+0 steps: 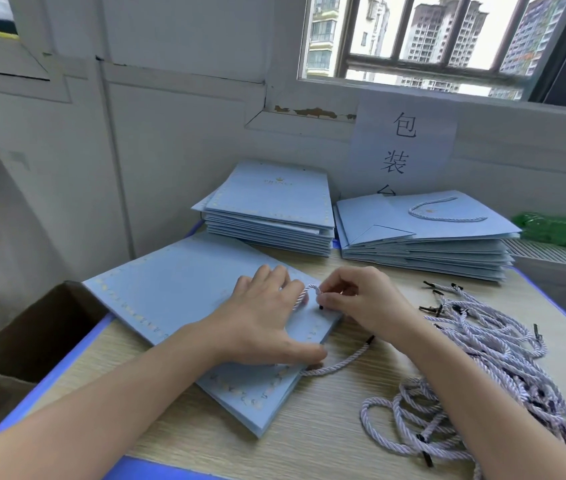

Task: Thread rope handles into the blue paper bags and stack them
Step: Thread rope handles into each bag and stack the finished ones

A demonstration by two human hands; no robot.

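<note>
Threading is midway: my left hand [264, 317] presses flat on the bag [184, 292], my right hand [361, 299] pinches the rope [304, 294]; finished stack [427, 237] upper right, many loose ropes [482, 358] remain.

Single head-worn wide-angle view, looking forward and down, close over the pale wood-grain table [326, 431], taking in the white wall and barred window [447, 39] beyond.

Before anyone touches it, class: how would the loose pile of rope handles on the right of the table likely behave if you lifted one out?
The rope pile looks floppy: the strands lie in slack loops and curls. One would probably drag neighbours along, since the loops overlap and tangle. It likely weighs little, being thin twisted cord with small black tips, and seems unlikely to roll on the table.
</note>
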